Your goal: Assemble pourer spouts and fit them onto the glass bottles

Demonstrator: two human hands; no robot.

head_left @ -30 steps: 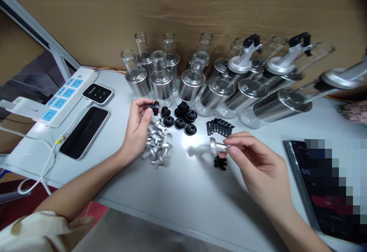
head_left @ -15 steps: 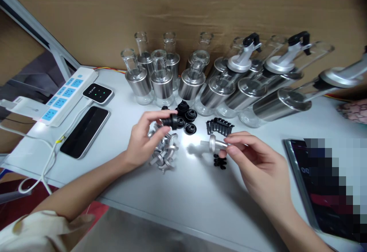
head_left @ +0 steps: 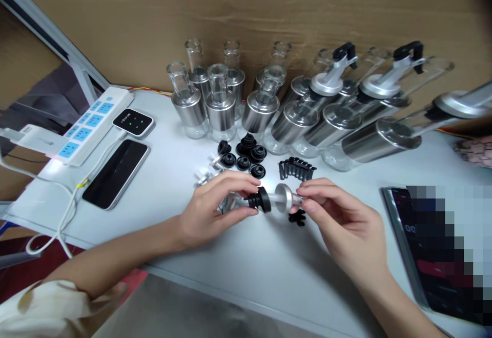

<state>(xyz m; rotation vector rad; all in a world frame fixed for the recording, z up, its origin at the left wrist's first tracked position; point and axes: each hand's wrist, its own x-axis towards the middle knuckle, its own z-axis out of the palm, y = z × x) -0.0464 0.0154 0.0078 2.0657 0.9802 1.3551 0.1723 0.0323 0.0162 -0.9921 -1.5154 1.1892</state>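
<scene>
Between thumb and fingers, my left hand (head_left: 209, 207) pinches a ribbed black rubber stopper (head_left: 261, 200). My right hand (head_left: 342, 220) holds a silver metal pourer spout (head_left: 283, 198) by its narrow end, the tube and disc facing left. The spout's tube reaches into the stopper's wide side, with a gap left between stopper and disc. Behind my left hand, partly hidden, lie more silver spouts (head_left: 203, 178). Several black stoppers (head_left: 243, 162) are grouped just beyond. A row of black caps (head_left: 295, 169) lies past my right hand, and small black pieces (head_left: 297, 218) lie under its fingertips.
Glass bottles with steel sleeves (head_left: 220, 110) line the back, some on the right topped with pourers (head_left: 326, 84). At left are a power strip (head_left: 94, 125), a phone (head_left: 116, 174) and a small white device (head_left: 134, 122). A dark-screened tablet (head_left: 407, 235) lies at right.
My left hand has brought the stopper right and down from above the loose parts to the spout. The spout's tube now enters it. My right hand has barely moved.
</scene>
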